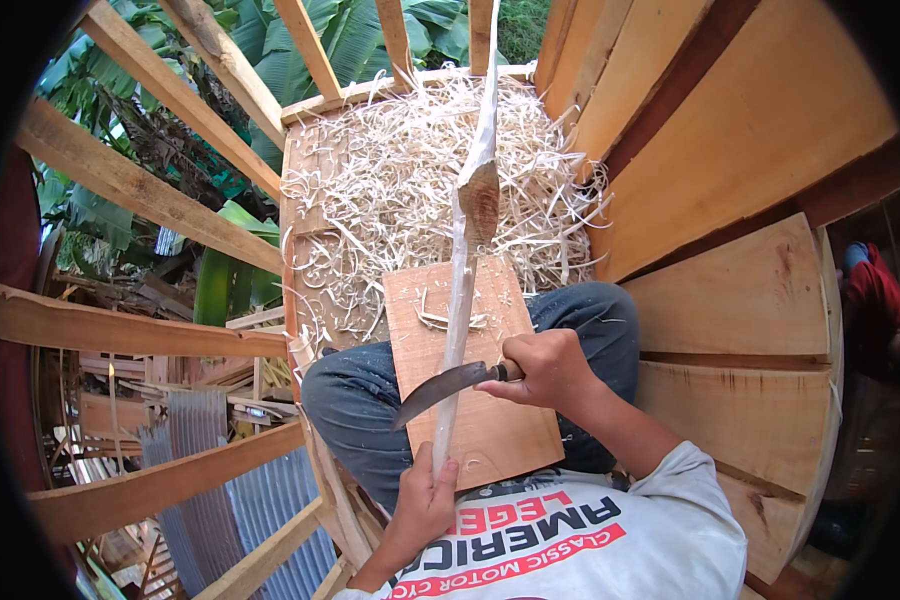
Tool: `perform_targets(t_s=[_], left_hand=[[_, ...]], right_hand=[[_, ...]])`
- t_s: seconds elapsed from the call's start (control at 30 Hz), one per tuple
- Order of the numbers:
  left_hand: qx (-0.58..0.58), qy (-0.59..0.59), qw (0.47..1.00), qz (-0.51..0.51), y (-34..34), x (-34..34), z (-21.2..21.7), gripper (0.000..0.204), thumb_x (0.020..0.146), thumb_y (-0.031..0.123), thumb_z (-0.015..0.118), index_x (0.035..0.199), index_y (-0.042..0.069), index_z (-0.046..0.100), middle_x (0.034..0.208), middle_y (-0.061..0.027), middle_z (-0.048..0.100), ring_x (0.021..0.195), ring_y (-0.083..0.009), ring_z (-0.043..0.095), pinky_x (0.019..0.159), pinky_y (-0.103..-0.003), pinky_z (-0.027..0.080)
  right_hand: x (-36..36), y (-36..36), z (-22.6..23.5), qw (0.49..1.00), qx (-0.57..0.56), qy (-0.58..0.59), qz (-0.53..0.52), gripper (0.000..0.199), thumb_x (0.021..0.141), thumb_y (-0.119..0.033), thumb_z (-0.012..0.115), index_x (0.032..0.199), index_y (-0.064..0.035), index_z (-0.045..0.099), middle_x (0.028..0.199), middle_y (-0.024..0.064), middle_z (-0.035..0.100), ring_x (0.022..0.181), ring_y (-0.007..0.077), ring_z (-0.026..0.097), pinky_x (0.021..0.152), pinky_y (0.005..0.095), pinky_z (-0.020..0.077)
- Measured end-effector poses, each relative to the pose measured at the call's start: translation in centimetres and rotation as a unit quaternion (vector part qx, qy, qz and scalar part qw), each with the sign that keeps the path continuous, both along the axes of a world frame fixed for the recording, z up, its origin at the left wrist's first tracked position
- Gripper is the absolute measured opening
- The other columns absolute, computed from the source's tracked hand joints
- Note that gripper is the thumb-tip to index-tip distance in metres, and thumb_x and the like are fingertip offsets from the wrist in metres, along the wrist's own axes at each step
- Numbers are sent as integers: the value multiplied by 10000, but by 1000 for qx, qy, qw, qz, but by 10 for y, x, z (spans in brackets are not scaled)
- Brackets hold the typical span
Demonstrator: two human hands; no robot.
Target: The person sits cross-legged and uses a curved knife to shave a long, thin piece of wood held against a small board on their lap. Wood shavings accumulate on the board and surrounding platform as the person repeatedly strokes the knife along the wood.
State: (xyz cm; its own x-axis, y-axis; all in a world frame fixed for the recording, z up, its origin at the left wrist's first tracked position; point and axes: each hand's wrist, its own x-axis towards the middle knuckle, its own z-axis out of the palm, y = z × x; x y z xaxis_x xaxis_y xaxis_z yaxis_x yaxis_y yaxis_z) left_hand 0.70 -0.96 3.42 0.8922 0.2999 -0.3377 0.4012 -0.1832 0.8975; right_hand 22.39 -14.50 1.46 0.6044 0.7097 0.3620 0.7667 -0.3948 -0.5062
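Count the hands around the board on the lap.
2: the right hand grips the curved knife, right of the pale stick; the left hand holds that stick's near end. No others show there.

Wooden floor [306, 150], planked: holds a thick tangle of pale wood shavings [400, 150]. Rectangular wooden board [508, 435], across the seated person's legs: bears small loose curls [438, 318].

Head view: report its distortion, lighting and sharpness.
In the head view, a black circular surround cuts off the corners and the plank wall's outer edge bows; in the head view, the wood shavings look bright, while the far right falls into shadow; also in the head view, the curved knife shows no obvious motion blur.
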Motion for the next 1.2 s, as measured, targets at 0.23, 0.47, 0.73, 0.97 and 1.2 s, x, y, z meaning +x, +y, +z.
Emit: perform_targets(t_s=[0.23, 0.47, 0.73, 0.97, 1.2], left_hand=[[20, -26, 999, -5, 0, 8, 12, 143, 937, 118, 498, 889, -4, 442, 589, -152, 489, 510, -184, 515, 479, -331, 372], [20, -2, 1000, -10, -2, 6, 19, 156, 934, 128, 500, 920, -22, 461, 602, -160, 507, 515, -236, 538, 498, -341, 395], [20, 0, 1000, -15, -3, 9, 15, 151, 931, 123, 504, 880, -2, 436, 587, -155, 488, 501, -232, 538, 484, -338, 388], [47, -10, 999, 19, 3, 10, 9, 135, 931, 116, 505, 874, 4, 457, 584, -115, 475, 505, -174, 494, 480, -305, 370], [53, -14, 998, 32, 8, 13, 10, 137, 934, 113, 511, 841, 18, 480, 597, -31, 484, 544, -80, 452, 489, -262, 359]], right_hand=[[9, -11, -5, 990, 36, 43, -126, 508, 755, -474, 713, 572, -62, 478, 486, 107, 490, 430, 263, 524, 424, 357, 393], [14, -15, -8, 982, 74, 105, -140, 460, 764, -406, 729, 590, -46, 503, 503, 105, 504, 436, 257, 527, 441, 346, 410], [24, -6, -4, 983, 101, 81, -132, 455, 814, -375, 694, 590, -42, 480, 461, 113, 450, 409, 279, 470, 426, 370, 377], [32, -11, 5, 980, 37, 146, -133, 421, 782, -363, 723, 623, -42, 501, 489, 104, 487, 447, 283, 530, 437, 349, 406], [2, -2, -7, 995, 46, 86, 18, 413, 769, -381, 735, 640, -65, 504, 524, 69, 518, 449, 255, 543, 432, 334, 426]])
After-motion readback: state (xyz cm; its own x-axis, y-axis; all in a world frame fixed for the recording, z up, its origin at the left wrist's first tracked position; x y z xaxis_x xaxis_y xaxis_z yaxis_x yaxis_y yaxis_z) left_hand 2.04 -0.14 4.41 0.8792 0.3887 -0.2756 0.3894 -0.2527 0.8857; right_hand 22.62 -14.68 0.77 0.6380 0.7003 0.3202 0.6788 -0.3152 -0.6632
